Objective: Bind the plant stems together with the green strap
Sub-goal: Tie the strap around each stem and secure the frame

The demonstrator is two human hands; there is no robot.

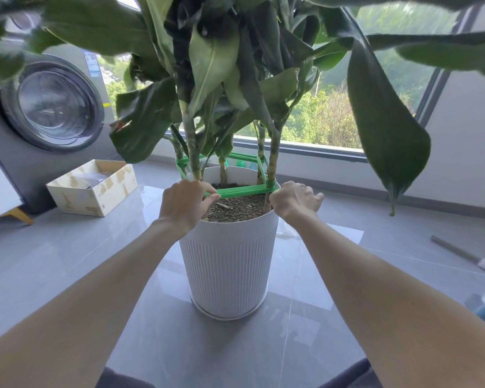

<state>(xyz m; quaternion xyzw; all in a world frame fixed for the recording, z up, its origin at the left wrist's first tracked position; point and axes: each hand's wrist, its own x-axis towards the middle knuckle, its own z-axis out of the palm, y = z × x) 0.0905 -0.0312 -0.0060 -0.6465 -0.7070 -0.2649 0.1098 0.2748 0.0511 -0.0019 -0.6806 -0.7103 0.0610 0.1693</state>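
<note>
— So where's the green strap (244,191)?
— Looped round the stems (193,152) above the white pot (230,261), with its near run stretched over the soil.
— And the hands?
— The left hand (186,201) pinches that run. The right hand (295,198) is clenched on it beside the right stem.

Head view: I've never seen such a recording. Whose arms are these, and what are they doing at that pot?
No machine here: a person wears a camera on the head, looking down at their own bare arms. A white pot of soil stands on the grey floor, holding a leafy plant. A green strap loops from stem to stem. The left hand pinches its near run; the right hand closes on it beside the right front stem. A washing machine and a wooden box sit at left.
</note>
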